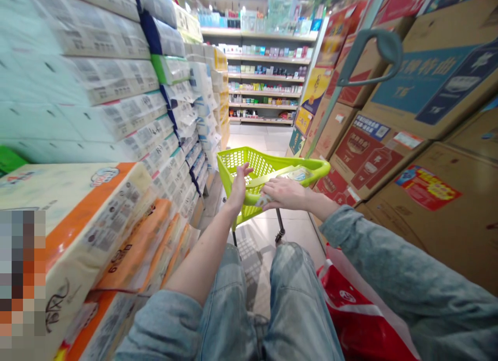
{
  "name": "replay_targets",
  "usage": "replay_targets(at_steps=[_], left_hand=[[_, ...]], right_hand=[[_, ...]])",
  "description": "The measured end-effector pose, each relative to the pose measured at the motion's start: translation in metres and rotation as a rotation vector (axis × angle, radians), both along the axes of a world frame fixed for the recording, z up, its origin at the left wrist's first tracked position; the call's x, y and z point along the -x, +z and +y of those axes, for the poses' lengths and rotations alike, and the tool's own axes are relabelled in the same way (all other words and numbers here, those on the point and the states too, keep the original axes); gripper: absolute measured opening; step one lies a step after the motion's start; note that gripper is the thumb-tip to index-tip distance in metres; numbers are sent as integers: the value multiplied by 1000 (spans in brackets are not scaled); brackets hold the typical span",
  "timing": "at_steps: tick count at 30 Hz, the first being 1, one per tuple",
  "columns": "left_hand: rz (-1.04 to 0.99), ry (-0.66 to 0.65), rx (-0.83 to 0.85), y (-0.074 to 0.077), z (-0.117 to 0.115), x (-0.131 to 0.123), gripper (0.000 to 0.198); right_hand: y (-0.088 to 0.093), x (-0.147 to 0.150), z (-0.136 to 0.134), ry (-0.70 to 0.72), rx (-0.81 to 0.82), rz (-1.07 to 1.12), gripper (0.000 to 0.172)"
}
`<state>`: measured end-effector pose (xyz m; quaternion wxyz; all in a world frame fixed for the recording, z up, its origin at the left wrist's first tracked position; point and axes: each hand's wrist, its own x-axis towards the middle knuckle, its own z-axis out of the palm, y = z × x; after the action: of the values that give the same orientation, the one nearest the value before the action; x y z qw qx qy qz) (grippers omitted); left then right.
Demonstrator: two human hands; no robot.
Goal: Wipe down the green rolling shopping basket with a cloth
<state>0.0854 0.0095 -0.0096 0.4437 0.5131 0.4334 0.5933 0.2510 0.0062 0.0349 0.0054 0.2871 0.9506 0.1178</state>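
A lime-green shopping cart (268, 166) with a perforated basket stands in the aisle before my knees. My right hand (286, 193) rests over its near handle, fingers curled across it and pointing left. A printed, pale patch shows under those fingertips; whether it is a label or a packet I cannot tell. At the basket's near left corner is my left hand (239, 187), raised with its fingers stretched up and apart, holding nothing. It overlaps the rim in view; contact is unclear. Beside my right leg hangs a red and white plastic bag (354, 299).
Stacked tissue packs (128, 81) wall the left side, with orange-banded packs (128, 247) close to my left arm. Cardboard cartons (389, 148) rise on the right, a grey loop handle (369, 60) on a pole before them. Stocked shelves (266, 78) close the aisle's far end.
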Motion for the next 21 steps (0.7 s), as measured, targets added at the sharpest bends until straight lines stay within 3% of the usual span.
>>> replay_targets(at_steps=[7, 14, 17, 21], left_hand=[[52, -11, 23, 2, -3, 11, 71], [244, -23, -8, 0, -2, 22, 78], [320, -64, -75, -4, 1, 28, 72], [570, -86, -185, -13, 11, 40, 59]], right_hand=[[0, 34, -7, -12, 52, 32, 46], [2, 34, -5, -94, 124, 55, 48], [2, 32, -2, -164, 137, 50, 53], [1, 32, -1, -209, 110, 49, 57]])
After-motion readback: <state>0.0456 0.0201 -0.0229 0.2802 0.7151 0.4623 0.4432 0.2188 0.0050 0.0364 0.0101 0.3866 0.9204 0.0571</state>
